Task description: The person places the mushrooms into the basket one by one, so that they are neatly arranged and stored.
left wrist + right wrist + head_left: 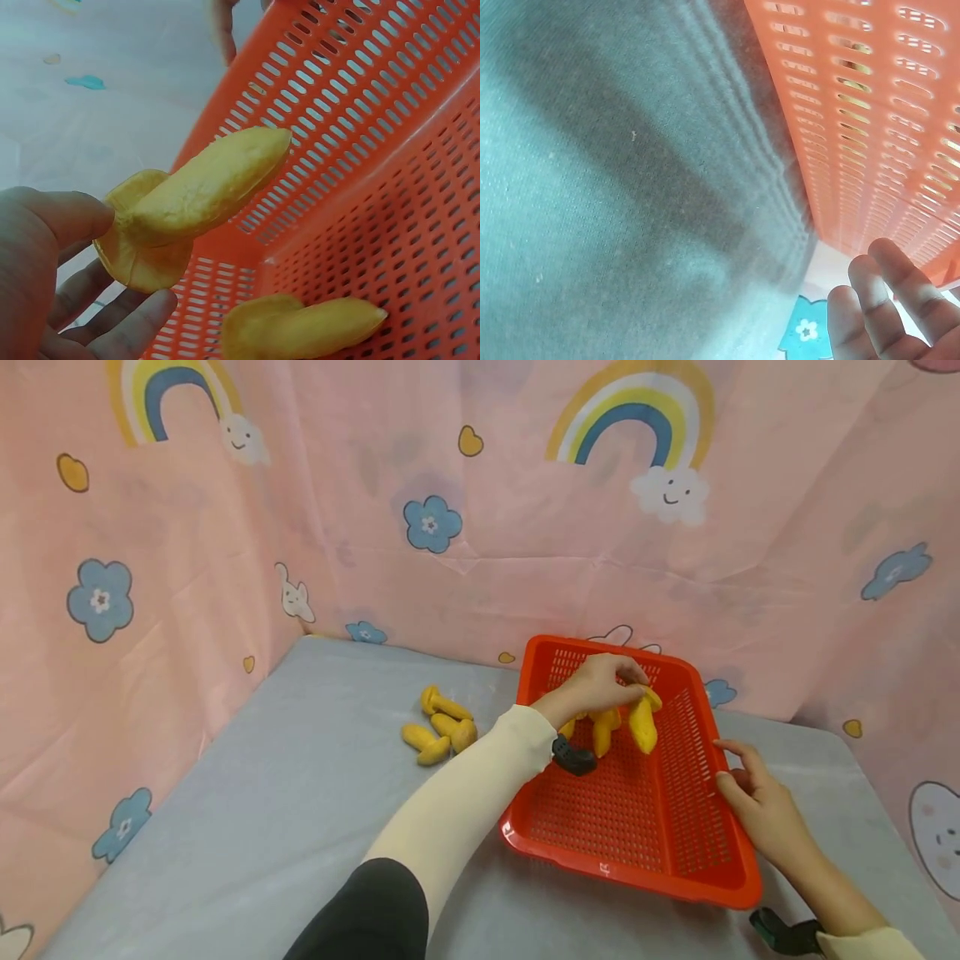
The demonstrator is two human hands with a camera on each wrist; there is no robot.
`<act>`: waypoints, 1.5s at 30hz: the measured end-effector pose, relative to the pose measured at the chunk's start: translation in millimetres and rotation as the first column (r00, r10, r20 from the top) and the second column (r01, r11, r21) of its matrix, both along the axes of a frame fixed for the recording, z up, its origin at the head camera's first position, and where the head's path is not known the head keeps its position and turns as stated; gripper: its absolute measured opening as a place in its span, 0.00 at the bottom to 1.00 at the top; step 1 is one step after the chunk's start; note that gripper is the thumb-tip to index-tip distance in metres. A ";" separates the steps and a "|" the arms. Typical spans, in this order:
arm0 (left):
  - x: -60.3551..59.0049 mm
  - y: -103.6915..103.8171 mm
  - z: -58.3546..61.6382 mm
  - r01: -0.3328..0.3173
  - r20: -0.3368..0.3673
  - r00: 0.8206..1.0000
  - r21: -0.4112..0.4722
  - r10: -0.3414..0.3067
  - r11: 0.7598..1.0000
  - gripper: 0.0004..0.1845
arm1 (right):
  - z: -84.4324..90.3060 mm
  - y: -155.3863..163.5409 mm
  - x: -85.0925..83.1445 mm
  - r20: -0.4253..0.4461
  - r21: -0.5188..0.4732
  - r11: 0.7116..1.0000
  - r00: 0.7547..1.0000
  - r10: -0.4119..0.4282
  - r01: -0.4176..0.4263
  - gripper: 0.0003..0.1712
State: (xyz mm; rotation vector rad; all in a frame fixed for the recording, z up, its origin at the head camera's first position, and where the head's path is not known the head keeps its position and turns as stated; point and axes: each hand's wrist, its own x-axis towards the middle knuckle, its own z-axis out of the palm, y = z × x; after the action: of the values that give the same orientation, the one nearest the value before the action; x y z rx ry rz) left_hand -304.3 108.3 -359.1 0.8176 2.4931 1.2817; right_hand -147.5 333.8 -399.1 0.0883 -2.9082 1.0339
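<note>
Your left hand (600, 683) is pinching a yellow toy mushroom (195, 199) over the red basket (720, 868), stem pointing inward, while your right hand (757, 802) is resting open-fingered beside its rim.

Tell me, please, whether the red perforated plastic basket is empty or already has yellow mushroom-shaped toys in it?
Not empty: the red perforated plastic basket holds yellow mushroom-shaped toys on its floor, and the left hand holds another yellow toy over it.

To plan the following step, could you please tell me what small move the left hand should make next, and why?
Probably lower and release. The left hand pinches a yellow mushroom toy above the floor of the red basket, where another already lies; the right hand rests at the rim.
</note>
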 end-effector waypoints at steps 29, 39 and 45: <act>-5.0 34.8 -29.2 -0.026 -0.019 1.000 -0.147 0.024 0.989 0.10 | -1.4 -1.5 -0.9 -0.020 -0.013 1.000 1.000 0.000 0.000 0.28; -11.3 35.7 -36.2 -0.021 0.000 1.000 -0.166 0.021 0.986 0.11 | -3.9 -5.4 -2.1 -0.020 -0.013 1.000 1.000 0.006 -0.007 0.28; -13.9 43.9 -38.1 -0.007 -0.025 1.000 -0.212 0.001 0.977 0.10 | -2.1 -1.6 0.3 -0.019 -0.007 1.000 1.000 0.004 -0.005 0.28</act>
State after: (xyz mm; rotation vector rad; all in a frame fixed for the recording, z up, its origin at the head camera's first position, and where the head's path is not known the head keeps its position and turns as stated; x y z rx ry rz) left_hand -318.2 152.1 -397.2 0.7808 2.5942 0.9887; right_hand -147.2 332.2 -401.2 0.1038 -2.8884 1.0388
